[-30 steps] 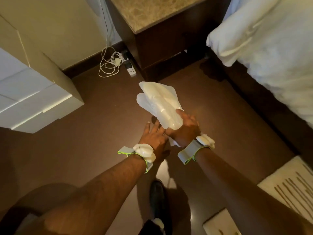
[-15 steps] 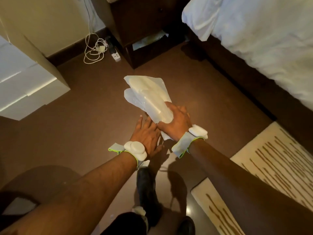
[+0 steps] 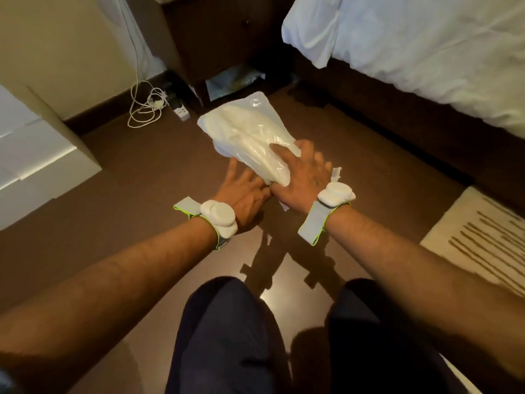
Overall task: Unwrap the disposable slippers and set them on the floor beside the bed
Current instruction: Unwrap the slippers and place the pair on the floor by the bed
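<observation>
A pair of white disposable slippers sealed in a clear plastic wrapper point(image 3: 247, 132) is held above the brown floor point(image 3: 142, 172), pointing away from me toward the nightstand. My right hand point(image 3: 301, 174) grips the near end of the packet, with a torn white strip of wrapper sticking out past its fingers. My left hand point(image 3: 244, 191) lies just left of it, fingers stretched out under the packet's near end; whether it pinches the wrapper is hidden. Both wrists wear grey bands with white pods. The bed point(image 3: 426, 52) with white linen is at the upper right.
A dark wooden nightstand point(image 3: 216, 38) stands ahead, with a white cable and power strip point(image 3: 150, 106) on the floor to its left. A white cabinet point(image 3: 37, 155) is at the left. A cream striped rug point(image 3: 480, 240) lies at the right. My knees are at the bottom.
The view has tilted down and my knees have come into sight as I lowered. The packet stays in my right hand, now turned so its flat side faces up.
</observation>
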The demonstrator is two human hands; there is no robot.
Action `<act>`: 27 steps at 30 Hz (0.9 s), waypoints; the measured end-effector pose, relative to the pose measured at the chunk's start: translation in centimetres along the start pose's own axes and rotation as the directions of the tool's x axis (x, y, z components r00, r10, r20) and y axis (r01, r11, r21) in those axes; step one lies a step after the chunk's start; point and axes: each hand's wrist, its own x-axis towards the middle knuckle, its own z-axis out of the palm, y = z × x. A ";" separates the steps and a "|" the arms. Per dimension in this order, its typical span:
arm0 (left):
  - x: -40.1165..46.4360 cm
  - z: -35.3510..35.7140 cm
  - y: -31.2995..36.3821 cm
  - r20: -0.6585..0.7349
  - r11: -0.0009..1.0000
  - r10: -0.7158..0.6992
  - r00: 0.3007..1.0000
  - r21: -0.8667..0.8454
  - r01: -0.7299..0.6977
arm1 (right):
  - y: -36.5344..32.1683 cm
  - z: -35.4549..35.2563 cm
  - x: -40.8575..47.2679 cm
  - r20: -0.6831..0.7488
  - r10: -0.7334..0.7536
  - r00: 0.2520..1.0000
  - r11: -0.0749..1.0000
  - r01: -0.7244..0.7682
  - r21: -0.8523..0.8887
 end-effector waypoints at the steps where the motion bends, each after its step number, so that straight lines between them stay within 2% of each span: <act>1: -0.1 0.3 0.5 -0.029 1.000 0.000 1.000 0.002 0.000 | 0.5 0.2 -0.6 -0.055 -0.014 0.998 1.000 0.013 -0.011; 3: -0.1 0.5 1.6 -0.087 0.999 0.018 0.996 0.042 -0.014 | 1.4 0.3 -2.2 -0.138 -0.026 0.990 0.999 0.023 -0.024; 6: -0.8 0.3 3.0 -0.078 0.999 0.029 0.997 0.026 -0.027 | 1.4 0.1 -4.1 -0.159 0.007 0.987 0.999 -0.012 -0.034; 9: -2.2 -0.3 3.7 -0.045 1.000 0.014 0.999 -0.010 -0.015 | 0.7 0.0 -5.3 -0.143 0.028 0.989 0.999 -0.030 -0.012; 13: -2.4 0.8 2.9 0.007 0.998 0.057 0.998 0.005 -0.057 | 0.3 2.3 -5.7 -0.100 0.046 0.994 0.995 -0.054 -0.078; 18: 0.7 5.1 0.5 0.078 0.991 0.134 0.988 -0.024 -0.133 | 2.7 7.4 -4.2 -0.003 0.120 0.993 0.989 -0.120 -0.086; 21: 2.6 7.2 -0.7 0.183 0.988 0.103 0.978 -0.135 -0.079 | 3.8 9.8 -2.7 0.099 0.201 0.974 0.978 -0.194 -0.076; 24: 3.9 8.7 -0.8 0.324 0.986 0.082 0.942 -0.165 -0.029 | 4.6 12.1 -2.0 0.189 0.213 0.959 0.976 -0.197 -0.096; 27: 5.4 10.8 -2.4 0.402 0.984 0.076 0.913 -0.177 -0.004 | 5.2 15.8 -0.8 0.295 0.189 0.937 0.978 -0.153 -0.141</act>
